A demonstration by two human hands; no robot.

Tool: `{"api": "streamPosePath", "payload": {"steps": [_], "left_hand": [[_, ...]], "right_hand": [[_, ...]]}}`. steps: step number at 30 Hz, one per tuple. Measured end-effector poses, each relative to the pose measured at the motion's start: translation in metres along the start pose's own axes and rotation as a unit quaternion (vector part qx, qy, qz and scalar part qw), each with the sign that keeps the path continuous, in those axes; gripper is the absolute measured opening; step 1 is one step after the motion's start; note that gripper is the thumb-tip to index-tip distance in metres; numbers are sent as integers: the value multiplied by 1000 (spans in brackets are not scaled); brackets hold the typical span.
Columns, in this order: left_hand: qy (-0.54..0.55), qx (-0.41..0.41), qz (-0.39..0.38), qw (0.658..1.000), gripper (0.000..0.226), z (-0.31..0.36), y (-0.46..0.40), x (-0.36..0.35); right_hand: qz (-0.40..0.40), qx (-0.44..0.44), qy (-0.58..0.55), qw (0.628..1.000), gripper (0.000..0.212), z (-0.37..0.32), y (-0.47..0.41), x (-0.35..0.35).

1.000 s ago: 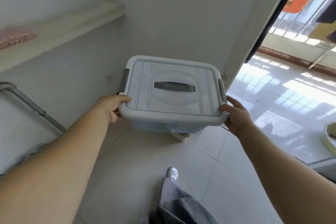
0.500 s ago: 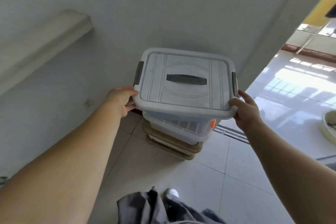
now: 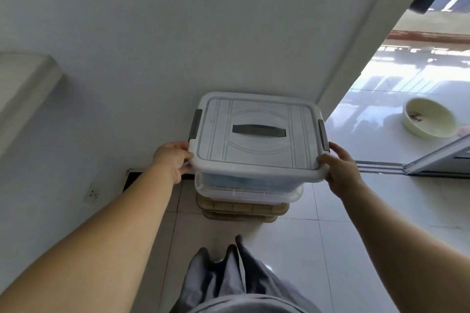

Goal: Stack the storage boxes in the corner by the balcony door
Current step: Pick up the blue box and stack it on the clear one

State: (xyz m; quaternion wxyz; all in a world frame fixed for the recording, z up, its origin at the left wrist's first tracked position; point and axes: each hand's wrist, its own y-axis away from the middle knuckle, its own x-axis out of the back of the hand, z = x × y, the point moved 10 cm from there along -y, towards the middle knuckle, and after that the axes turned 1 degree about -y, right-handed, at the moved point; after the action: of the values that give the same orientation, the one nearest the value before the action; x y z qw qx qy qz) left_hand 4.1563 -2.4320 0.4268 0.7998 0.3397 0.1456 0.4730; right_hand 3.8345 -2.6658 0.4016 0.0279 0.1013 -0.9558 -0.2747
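Hands grip the grey-lidded box (image 3: 256,134) at its near corners, left hand (image 3: 171,159) at 9 o'clock and right hand (image 3: 338,169) at 3 o'clock, fingers curled under the rim, likely to keep it level over the stack. It sits directly above the clear box (image 3: 248,192), which rests on 2 tan boxes (image 3: 241,209) in the corner; contact cannot be told. Its lid carries a dark handle (image 3: 259,131) and 2 side latches.

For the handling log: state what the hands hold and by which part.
Both hold the grey-lidded storage box by its lid rim: left hand at the near left corner, right hand at the near right corner.
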Motion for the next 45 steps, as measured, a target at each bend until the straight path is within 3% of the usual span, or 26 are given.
{"api": "streamPosePath", "payload": {"steps": [8,18,25,29,33,38,45], "left_hand": [[-37,0,-16,999,46,1,-7,-2],[-51,0,-10,999,47,-6,-2,-4],[-130,-25,17,991,48,-2,-10,1],[-303,-123,76,942,54,24,-2,-1],[-378,-235,97,891,50,59,20,-26],[-409,-341,19,846,48,79,49,-106],[-423,-386,-91,814,38,43,118,-229]], "right_hand": [[42,-13,-11,999,61,10,0,-2],[21,-25,38,999,59,4,-7,0],[12,-32,100,994,65,0,-3,-5],[36,-17,113,993,65,-3,1,3],[62,-6,92,994,69,0,11,15],[105,-19,54,993,67,17,30,52],[144,-49,6,988,63,42,53,150]]}}
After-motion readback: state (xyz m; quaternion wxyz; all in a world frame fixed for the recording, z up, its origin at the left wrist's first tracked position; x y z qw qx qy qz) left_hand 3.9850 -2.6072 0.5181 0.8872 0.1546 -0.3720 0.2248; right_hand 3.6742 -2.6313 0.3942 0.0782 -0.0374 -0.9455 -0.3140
